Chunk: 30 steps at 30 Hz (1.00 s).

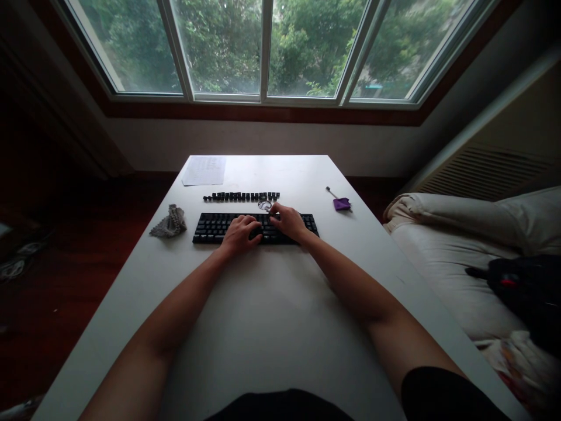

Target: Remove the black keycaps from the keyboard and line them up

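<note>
A black keyboard (208, 228) lies across the white table in front of me. My left hand (241, 233) rests on its middle, fingers bent over the keys and thumb held apart from them. Over the right half, my right hand (287, 222) has its thumb and fingers pinched together at the top row. From that pinch a thin round loop sticks out to the left, apparently part of a wire keycap puller (265, 205); its other end is hidden by the fingers. Behind the keyboard stands a row of loose black keycaps (236, 196).
A crumpled grey cloth (170, 222) lies left of the keyboard. To the right are a purple cloth-like item (342, 204) and a small brush (331, 191). A paper sheet (204, 171) lies at the back left. A sofa (447, 251) stands beyond the table's right edge.
</note>
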Each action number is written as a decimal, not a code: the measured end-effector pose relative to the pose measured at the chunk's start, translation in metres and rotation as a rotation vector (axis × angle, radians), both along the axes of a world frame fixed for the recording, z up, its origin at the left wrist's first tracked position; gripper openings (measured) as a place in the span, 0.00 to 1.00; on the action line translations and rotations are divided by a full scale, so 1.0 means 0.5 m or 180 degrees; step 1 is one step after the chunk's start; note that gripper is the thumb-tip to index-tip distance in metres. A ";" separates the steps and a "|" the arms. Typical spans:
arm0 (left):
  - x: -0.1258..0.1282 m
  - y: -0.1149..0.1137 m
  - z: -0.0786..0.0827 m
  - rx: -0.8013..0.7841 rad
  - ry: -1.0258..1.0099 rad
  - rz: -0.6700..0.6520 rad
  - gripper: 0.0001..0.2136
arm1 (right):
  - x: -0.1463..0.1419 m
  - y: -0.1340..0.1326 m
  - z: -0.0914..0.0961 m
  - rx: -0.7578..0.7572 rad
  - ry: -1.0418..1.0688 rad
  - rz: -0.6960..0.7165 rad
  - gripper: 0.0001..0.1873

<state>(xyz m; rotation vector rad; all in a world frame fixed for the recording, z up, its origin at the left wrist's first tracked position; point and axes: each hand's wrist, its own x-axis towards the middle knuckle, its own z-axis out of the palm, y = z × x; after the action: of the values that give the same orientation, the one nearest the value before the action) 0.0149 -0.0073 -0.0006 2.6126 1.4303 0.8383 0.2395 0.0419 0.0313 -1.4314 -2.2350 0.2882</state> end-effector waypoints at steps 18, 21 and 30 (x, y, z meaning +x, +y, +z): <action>-0.001 0.006 -0.004 0.0009 0.0015 -0.0025 0.15 | 0.037 0.216 -0.030 -0.0552 -0.0620 -0.0857 0.16; -0.001 0.007 -0.004 -0.0001 0.0013 -0.0024 0.15 | 0.035 0.232 -0.040 -0.0571 -0.0703 -0.0849 0.15; 0.000 0.005 -0.004 -0.0013 0.0049 -0.0012 0.15 | 0.029 0.252 -0.066 -0.0384 -0.0665 -0.0786 0.14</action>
<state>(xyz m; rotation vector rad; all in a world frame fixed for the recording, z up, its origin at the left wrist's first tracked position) 0.0149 -0.0046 -0.0024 2.6234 1.4289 0.8158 0.2539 0.1679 -0.0017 -1.8581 -2.1994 0.2019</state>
